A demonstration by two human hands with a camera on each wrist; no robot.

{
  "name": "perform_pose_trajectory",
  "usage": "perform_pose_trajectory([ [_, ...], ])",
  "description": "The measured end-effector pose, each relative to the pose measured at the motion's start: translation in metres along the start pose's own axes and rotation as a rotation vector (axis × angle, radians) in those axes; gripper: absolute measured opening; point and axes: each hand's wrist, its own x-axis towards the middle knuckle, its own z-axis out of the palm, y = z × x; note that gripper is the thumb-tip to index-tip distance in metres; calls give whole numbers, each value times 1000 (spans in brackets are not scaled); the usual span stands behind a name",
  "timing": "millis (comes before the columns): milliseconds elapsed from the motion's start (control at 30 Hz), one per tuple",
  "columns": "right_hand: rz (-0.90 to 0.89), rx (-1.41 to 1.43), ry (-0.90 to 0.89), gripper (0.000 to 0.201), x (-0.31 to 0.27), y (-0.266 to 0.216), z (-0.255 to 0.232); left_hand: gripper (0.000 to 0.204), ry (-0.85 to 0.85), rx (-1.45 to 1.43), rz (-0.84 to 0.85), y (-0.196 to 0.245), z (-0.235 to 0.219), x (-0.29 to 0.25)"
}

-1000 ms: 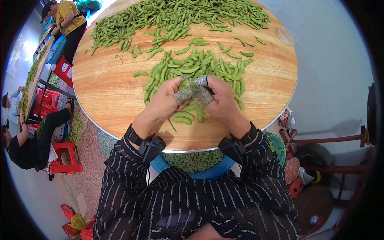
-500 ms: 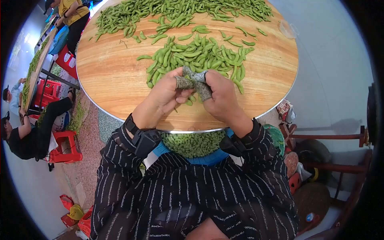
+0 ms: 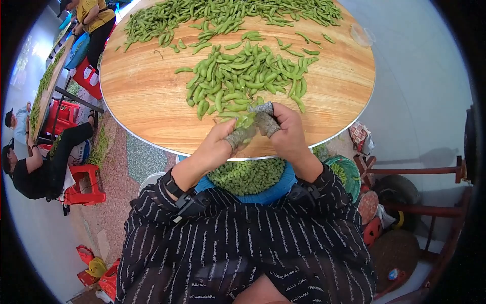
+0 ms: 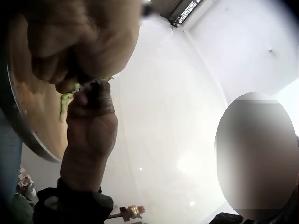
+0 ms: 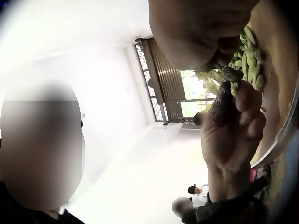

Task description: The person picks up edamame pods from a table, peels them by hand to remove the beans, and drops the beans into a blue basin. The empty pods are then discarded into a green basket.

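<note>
Both my hands meet at the near edge of the round wooden table (image 3: 147,101), above a blue basin (image 3: 283,186) heaped with shelled green beans (image 3: 247,175). My left hand (image 3: 229,138) and right hand (image 3: 271,121) wear grey finger covers and pinch one green pod (image 3: 246,121) between them. A loose pile of pods (image 3: 243,71) lies just beyond the hands, and a bigger pile (image 3: 223,12) lies at the far side. In the left wrist view the left hand (image 4: 79,42) and the right hand (image 4: 91,130) meet at a bit of pod (image 4: 65,100). The right wrist view has pods (image 5: 250,56) behind the fingers.
A small clear cup (image 3: 362,35) sits at the table's far right. A green basket (image 3: 347,172) stands by my right elbow. At the left, people sit on red stools (image 3: 83,192) beside another table with pods (image 3: 43,96).
Both hands have drawn back from the pod pile to the table's near edge, above the basin, with the pod still between them.
</note>
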Motion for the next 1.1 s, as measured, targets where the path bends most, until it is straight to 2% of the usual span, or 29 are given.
perform_pose_trajectory([
  [67,116,81,50,23,-5,0,-6,15,-6,108,24,-2,2,-10],
  [100,121,83,50,23,-7,0,-11,13,-55,239,65,-3,2,-16],
  [167,150,45,163,21,-9,-1,-27,13,-126,415,135,-2,5,-28],
  [200,141,1,204,20,-11,1,-37,13,-122,415,131,-1,5,-32],
  [267,68,-177,267,17,-13,8,-65,20,-317,715,292,3,5,-38],
  [300,8,-311,289,16,-13,14,-81,26,-367,827,235,16,8,-42],
  [333,10,-309,290,16,-13,19,-95,26,-368,826,232,16,7,-42],
  [400,-62,-698,434,14,-12,21,-112,28,-264,972,440,17,2,-40],
  [433,-66,-697,437,14,-13,17,-113,27,-153,948,542,18,0,-35],
  [467,-39,-682,465,14,-17,11,-112,27,-152,950,543,21,-3,-27],
  [533,-11,-665,497,15,-24,6,-103,23,105,1243,491,25,-9,-8],
  [567,-55,-560,456,17,-27,8,-93,23,103,1244,493,23,-10,0],
  [600,-100,-456,413,18,-28,9,-82,20,117,1328,413,19,-11,9],
  [633,-20,-399,402,21,-31,10,-71,19,130,1410,333,15,-11,16],
  [667,-19,-399,407,21,-30,11,-67,19,124,1411,335,12,-10,20],
  [767,-119,-661,362,19,-24,18,-72,14,205,1451,337,9,-10,24],
  [800,-117,-661,364,19,-22,15,-77,13,211,1454,418,9,-12,21],
  [833,-17,-718,309,18,-21,8,-83,11,218,1455,498,8,-15,18],
  [867,81,-775,252,17,-20,5,-90,11,218,1453,499,8,-18,15],
  [900,67,-536,172,17,-21,6,-102,13,203,1400,554,8,-23,12],
  [933,72,-538,174,17,-21,2,-112,15,185,1344,605,8,-27,10],
  [967,105,-574,93,17,-19,-5,-120,15,179,1340,605,9,-29,9],
  [1000,140,-607,14,18,-19,-9,-128,17,228,1341,500,11,-30,7],
  [1033,100,-873,-1,24,-14,3,-133,19,277,1342,398,12,-30,7],
  [1067,100,-876,5,24,-16,4,-136,19,273,1342,404,12,-28,7],
  [1100,144,-887,9,24,-14,-4,-135,21,330,1374,308,13,-25,8],
])
